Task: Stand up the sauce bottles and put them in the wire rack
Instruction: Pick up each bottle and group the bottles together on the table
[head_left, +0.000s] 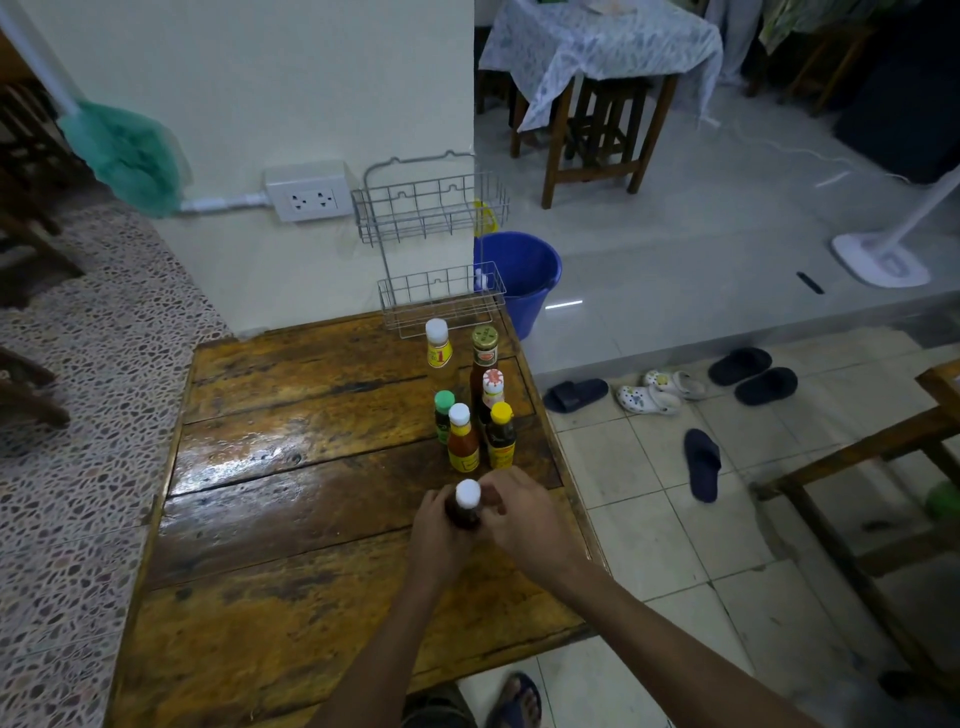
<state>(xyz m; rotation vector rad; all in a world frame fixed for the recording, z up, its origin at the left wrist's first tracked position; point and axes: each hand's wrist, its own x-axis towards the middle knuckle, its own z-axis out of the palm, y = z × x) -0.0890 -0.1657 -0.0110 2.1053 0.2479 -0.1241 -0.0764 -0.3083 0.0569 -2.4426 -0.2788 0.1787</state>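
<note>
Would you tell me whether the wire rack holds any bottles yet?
Empty: both baskets of the wire rack show only bare wire.

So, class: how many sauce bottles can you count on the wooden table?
7. Six stand grouped near the wire rack: white-capped, gold-lidded, patterned-cap, green-capped, orange, yellow-capped. One dark bottle is in both hands.

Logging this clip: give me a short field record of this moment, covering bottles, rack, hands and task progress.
held bottle: dark bottle with white cap, upright, gripped by left hand and right hand
standing bottles: six upright in a cluster on the wooden table
wire rack: two tiers, both without bottles, at the table's far edge
progress: bottles stood up, none racked
</note>
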